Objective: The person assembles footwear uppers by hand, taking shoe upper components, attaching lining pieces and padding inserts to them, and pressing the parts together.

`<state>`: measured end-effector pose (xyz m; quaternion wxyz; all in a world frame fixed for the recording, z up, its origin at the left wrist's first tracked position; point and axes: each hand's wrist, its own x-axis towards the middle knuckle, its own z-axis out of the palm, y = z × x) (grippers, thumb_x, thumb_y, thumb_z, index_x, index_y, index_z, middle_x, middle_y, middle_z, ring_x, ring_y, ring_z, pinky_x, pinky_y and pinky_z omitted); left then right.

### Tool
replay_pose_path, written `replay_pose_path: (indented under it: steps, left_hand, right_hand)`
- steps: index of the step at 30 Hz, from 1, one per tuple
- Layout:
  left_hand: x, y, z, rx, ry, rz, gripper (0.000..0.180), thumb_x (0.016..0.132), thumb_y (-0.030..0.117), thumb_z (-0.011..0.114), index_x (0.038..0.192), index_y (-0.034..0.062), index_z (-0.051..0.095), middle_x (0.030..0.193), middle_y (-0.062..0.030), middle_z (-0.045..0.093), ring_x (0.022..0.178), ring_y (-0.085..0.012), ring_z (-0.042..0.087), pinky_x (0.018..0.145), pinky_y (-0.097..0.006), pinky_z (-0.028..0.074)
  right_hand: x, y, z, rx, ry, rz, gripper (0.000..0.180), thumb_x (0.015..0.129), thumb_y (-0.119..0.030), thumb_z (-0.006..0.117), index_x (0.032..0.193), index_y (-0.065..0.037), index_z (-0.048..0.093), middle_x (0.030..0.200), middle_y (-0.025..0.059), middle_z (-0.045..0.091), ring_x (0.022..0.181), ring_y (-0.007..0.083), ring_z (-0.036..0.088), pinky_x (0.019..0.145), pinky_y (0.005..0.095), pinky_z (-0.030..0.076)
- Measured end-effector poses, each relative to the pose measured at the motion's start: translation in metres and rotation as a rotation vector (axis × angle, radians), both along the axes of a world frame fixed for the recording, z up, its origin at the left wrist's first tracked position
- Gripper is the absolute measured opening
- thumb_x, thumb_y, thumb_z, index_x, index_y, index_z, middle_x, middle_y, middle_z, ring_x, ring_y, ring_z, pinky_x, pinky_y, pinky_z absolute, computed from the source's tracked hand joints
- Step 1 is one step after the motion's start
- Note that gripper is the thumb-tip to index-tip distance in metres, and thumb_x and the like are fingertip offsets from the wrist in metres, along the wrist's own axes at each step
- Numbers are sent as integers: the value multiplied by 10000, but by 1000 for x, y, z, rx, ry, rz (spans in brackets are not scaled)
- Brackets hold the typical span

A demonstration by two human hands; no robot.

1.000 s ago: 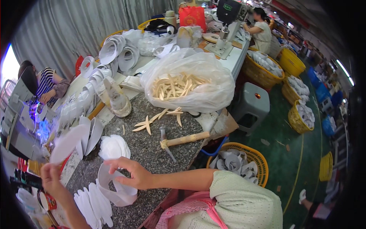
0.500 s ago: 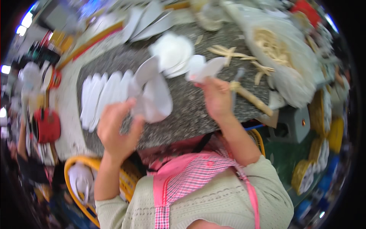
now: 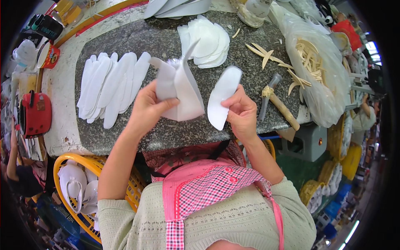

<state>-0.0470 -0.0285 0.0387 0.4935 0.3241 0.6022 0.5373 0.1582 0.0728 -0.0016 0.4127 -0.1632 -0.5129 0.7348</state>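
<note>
My left hand (image 3: 146, 109) grips a floppy white shoe upper (image 3: 180, 88) above the grey stone slab (image 3: 166, 41). My right hand (image 3: 241, 113) pinches a single white oval insole (image 3: 223, 96) by its lower end, just right of the upper. A fanned row of white insoles (image 3: 110, 86) lies on the slab to the left of my left hand. A stack of rounder white pieces (image 3: 206, 39) sits beyond both hands.
A hammer (image 3: 277, 102) with a wooden handle lies right of my right hand, beside loose tan wooden slivers (image 3: 264, 54) and a clear bag (image 3: 321, 66) full of them. A yellow basket (image 3: 85, 187) with white uppers stands lower left. A red container (image 3: 35, 113) sits at the left.
The camera has tilted further down over the slab. My right hand now holds a single insole clear of the upper, and both hands sit closer to the slab's near edge.
</note>
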Motion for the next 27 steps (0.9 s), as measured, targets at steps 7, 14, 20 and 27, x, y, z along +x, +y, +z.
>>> replay_pose_path:
  steps: [7, 14, 20, 27]
  left_hand:
    - [-63, -6, -30, 140, 355, -337, 166, 753, -6, 601, 888, 58, 674, 1004, -32, 633, 943, -169, 579, 861, -330, 444]
    - [-59, -13, -33, 258, 429, -440, 200, 744, 37, 629, 942, 57, 607, 1046, -68, 623, 1068, -245, 565, 911, -353, 431]
    - [-58, -17, -35, 39, 379, -438, 355, 731, 84, 649, 1076, 43, 579, 1093, -137, 585, 1083, -310, 532, 930, -397, 410]
    - [-63, -27, -39, -26, 127, -371, 450, 756, 151, 658, 1178, 46, 544, 1198, -135, 557, 1119, -282, 518, 953, -377, 387]
  right_hand:
    - [1, 3, -1, 164, -150, -35, 171, 670, 38, 726, 813, -8, 644, 1059, 100, 506, 948, 187, 521, 832, 288, 408]
    - [-15, -4, 11, 858, -360, -141, 288, 602, 77, 703, 873, -6, 650, 1026, 140, 549, 813, 211, 584, 645, 285, 486]
    - [-54, -5, 17, 1064, -340, -110, 224, 615, 35, 723, 815, 10, 624, 972, 154, 577, 753, 247, 609, 626, 296, 508]
    - [-61, -8, -8, 1120, -438, -179, 199, 634, 18, 697, 806, 16, 598, 946, 156, 571, 755, 291, 605, 621, 337, 513]
